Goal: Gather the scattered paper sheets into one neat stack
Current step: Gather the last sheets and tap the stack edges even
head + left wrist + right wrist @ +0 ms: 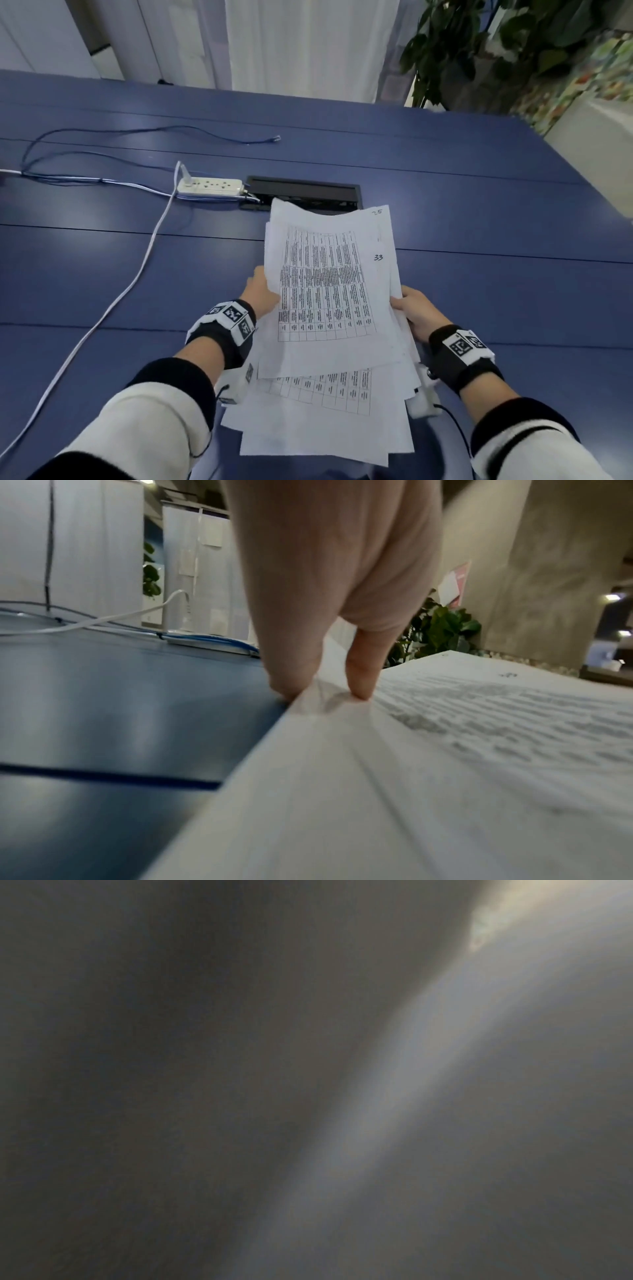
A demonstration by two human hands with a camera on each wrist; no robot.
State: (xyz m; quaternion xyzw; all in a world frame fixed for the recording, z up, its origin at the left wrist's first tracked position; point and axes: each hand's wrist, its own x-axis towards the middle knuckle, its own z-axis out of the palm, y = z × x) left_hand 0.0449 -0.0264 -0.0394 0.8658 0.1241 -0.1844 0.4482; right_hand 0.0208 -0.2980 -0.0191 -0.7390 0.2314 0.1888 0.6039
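A loose, uneven bundle of printed paper sheets (pixel 329 301) with tables on them lies fanned between my hands over the blue table (pixel 513 291). My left hand (pixel 260 291) is at the bundle's left edge. In the left wrist view its two fingertips (pixel 325 691) pinch a small wrinkle of paper (pixel 445 750) at that edge, down on the tabletop. My right hand (pixel 411 308) grips the right edge, thumb on top and fingers hidden beneath. The right wrist view is dark and blurred and shows nothing clearly.
A white power strip (pixel 209 186) lies behind the sheets to the left, its white cord (pixel 137 274) running toward me. A black cable hatch (pixel 305 192) sits just past the paper. A thin blue cable (pixel 154 130) loops farther back. A plant (pixel 479 51) stands at the back right.
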